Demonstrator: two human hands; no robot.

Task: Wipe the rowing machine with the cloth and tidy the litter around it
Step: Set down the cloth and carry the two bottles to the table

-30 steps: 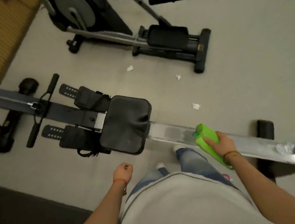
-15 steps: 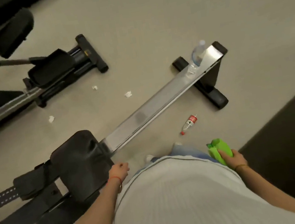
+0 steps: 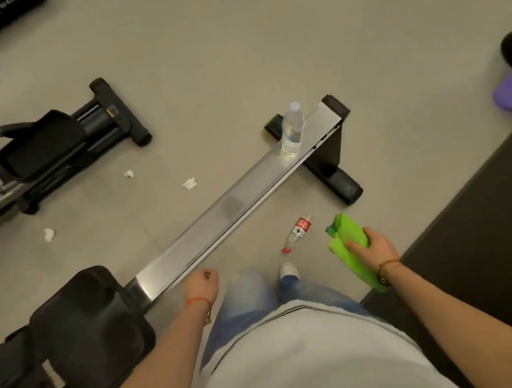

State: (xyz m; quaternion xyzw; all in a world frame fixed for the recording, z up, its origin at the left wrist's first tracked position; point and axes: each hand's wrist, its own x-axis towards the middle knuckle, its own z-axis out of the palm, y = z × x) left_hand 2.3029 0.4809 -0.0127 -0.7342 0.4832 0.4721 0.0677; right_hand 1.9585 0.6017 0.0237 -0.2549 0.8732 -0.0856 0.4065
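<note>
Metal rail (image 3: 233, 207) of the rowing machine is laid diagonally across the grey floor (image 3: 223, 47), its long axis running from the black padded seat (image 3: 84, 327) at the lower left up to the black foot bar (image 3: 327, 161) at the upper right. The rail is flat, smooth and shiny, with a dull smudge seen midway along it. A clear plastic water bottle (image 3: 292, 131) is stood upright on the rail near its far end. A smaller bottle with a red label (image 3: 298, 233) is laid on its side on the floor just beside the rail, its red cap pointed toward the person's white shoe (image 3: 288, 270). Three crumpled scraps of white paper (image 3: 189, 183) are scattered on the floor on the rail's far side, between it and a second black exercise machine (image 3: 63, 141). A folded bright green cloth (image 3: 354, 252), soft and oblong, is clamped in the right hand (image 3: 372, 247), held off the rail, over the floor beside a dark mat (image 3: 489, 222). The left hand (image 3: 202, 283) is curled into a loose fist, nothing held in it, just beside the rail's near edge.
</note>
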